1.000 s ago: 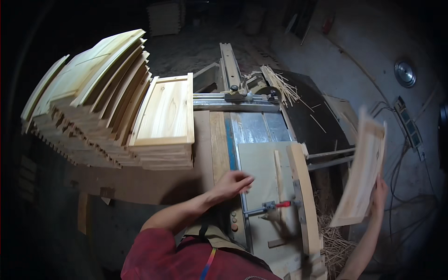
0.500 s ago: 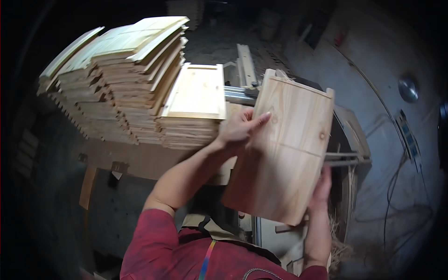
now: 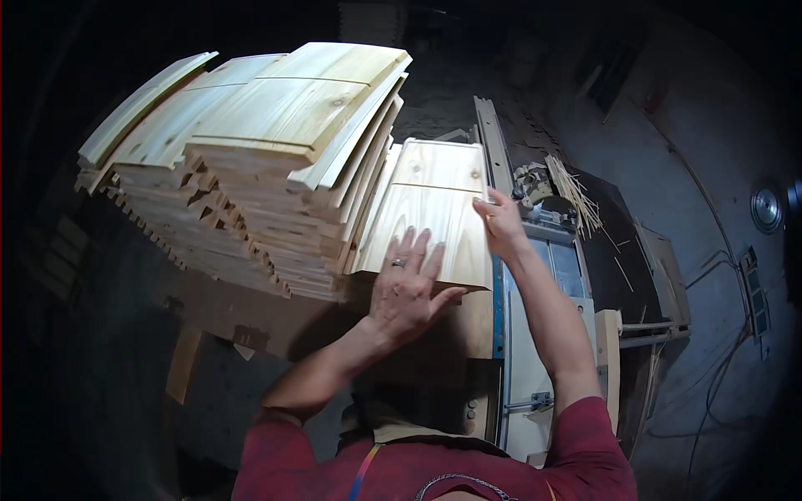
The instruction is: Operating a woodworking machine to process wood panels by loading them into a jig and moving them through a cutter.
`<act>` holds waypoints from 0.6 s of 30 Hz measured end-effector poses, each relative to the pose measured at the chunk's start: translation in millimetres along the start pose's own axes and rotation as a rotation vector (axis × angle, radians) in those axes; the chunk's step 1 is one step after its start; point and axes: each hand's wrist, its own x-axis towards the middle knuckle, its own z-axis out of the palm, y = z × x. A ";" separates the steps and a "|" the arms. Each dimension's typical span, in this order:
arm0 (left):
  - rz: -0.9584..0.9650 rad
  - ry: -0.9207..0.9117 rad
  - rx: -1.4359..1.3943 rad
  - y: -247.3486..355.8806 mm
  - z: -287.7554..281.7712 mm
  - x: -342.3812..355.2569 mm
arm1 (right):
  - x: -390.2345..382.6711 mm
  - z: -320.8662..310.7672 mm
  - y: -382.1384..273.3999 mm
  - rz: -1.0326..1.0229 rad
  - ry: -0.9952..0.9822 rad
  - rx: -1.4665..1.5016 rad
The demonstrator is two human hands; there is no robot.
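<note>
A pale wooden board (image 3: 434, 213), with a dark groove across it and a few knots, lies on the shorter stack to the right of the tall one. My left hand (image 3: 408, 288), a ring on one finger, rests spread out on the board's near end. At the board's right edge, my right hand (image 3: 504, 224) has its thumb on top and its fingers along the side, partly hidden. The taller stack of similar boards (image 3: 313, 83) rises to the left, its top boards unevenly layered.
Right of the boards stands a machine with a pale sliding table (image 3: 535, 334) and a metal rail. Thin wood strips (image 3: 576, 196) lie on its dark top (image 3: 614, 242). A power strip (image 3: 754, 288) and cables lie on the grey floor at the right.
The board has moved left from over the machine onto the shorter stack. My left hand has gone from gripping its edge to lying flat on it; my right hand has moved up its right edge.
</note>
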 end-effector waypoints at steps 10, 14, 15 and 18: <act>0.083 0.039 -0.025 26.7 33.8 10.5 | -211.3 -31.8 -49.5 -0.693 0.647 -1.139; 0.464 0.014 -0.816 189.1 51.6 19.6 | -394.9 -59.9 29.7 -0.211 0.545 -0.878; 0.588 -0.015 -0.949 233.3 60.1 22.8 | -444.0 -63.5 56.6 -0.116 0.547 -0.962; 0.894 -0.288 -1.196 394.3 73.8 34.8 | -621.1 -49.8 107.7 0.313 0.745 -0.924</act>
